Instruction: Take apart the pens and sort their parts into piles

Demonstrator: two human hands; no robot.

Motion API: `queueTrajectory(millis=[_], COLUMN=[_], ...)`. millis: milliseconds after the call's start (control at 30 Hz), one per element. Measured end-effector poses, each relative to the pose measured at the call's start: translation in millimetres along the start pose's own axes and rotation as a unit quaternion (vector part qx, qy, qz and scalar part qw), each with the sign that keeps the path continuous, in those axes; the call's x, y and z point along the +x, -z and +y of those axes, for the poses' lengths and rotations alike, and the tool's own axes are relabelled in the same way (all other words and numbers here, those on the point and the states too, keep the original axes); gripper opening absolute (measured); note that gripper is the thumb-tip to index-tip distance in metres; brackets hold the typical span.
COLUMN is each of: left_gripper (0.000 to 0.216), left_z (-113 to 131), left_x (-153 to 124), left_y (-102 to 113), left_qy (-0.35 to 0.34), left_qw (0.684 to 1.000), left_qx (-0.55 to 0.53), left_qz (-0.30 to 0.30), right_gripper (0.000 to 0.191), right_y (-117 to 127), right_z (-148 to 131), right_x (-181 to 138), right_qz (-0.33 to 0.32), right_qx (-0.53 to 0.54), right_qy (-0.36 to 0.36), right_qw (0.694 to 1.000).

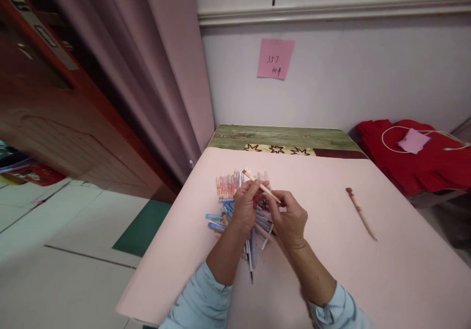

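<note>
A pale wooden pencil (257, 183) was held between both hands. The left hand (245, 206) was closed on its middle, and its near end was pinched by the right hand (290, 218). Just beneath the grip, a pile of pens (221, 216) was spread on the pink table (368, 270). A second pencil (361, 214) was seen lying well apart, to the right of the grip.
</note>
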State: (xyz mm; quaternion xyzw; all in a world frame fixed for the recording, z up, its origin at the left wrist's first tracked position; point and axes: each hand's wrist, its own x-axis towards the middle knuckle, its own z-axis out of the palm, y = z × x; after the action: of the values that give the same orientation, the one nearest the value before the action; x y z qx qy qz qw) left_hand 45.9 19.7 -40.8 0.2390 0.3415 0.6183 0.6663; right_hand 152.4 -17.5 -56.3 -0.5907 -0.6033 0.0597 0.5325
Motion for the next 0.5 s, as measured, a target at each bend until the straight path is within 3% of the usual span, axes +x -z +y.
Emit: queueTrajectory(millis=[200,367,500], left_gripper=[0.020,0.021,0.021], left_z=[1.7,1.8,-0.2], left_x=[1.3,1.4,-0.5], left_y=[2.5,3.2,1.1], left_qy=[-0.023,-0.016,-0.021], left_qw=[1.000,0.999,1.000], left_qx=[0.006,0.017,0.016], left_qz=[-0.009,-0.026,-0.011], right_gripper=[0.024,0.030,0.030], right_y=[1.1,3.4,0.8], right_z=[-2.5,-5.7,-4.8], right_x=[-1.9,0.4,0.8], right_qz=[-0.050,-0.106,-0.112], right_qx=[0.079,0.169,0.171], right_qy=[-0.051,-0.121,-0.131], right_qw=[0.994,0.972,0.970])
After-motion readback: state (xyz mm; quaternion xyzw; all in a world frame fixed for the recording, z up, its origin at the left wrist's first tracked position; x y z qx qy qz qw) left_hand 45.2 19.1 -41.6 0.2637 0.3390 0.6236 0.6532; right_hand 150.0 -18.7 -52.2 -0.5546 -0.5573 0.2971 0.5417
